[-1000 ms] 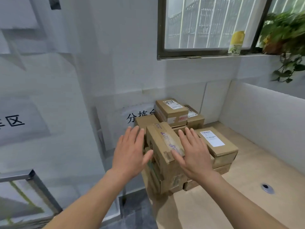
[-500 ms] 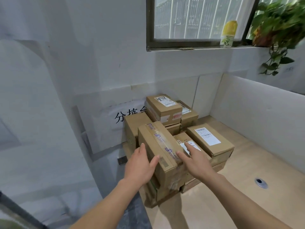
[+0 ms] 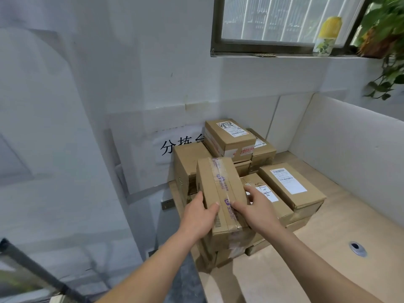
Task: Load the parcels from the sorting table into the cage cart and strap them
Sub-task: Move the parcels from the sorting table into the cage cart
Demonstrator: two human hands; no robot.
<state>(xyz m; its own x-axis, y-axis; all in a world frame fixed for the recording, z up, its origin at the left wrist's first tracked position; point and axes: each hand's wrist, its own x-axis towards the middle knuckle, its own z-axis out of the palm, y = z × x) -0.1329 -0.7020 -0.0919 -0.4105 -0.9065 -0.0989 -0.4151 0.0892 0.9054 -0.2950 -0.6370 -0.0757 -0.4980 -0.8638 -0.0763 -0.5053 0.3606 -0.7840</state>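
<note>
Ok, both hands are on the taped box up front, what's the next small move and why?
Probably lift the taped box up, clear of the parcels beneath. The left hand and right hand grip its opposite sides, thumbs on top, and it rests on those parcels, so sliding might drag them.

I get soft daylight from the washed-out window (image 3: 282, 18) at upper right. Shadows on the tabletop (image 3: 328, 248) are faint; straight lines bow and the lower-left corner smears.

Both hands, left hand (image 3: 200, 217) and right hand (image 3: 256, 212), grip a taped parcel (image 3: 219, 189). It tops stacked boxes (image 3: 290, 186) on the sorting table (image 3: 328, 270).
</note>
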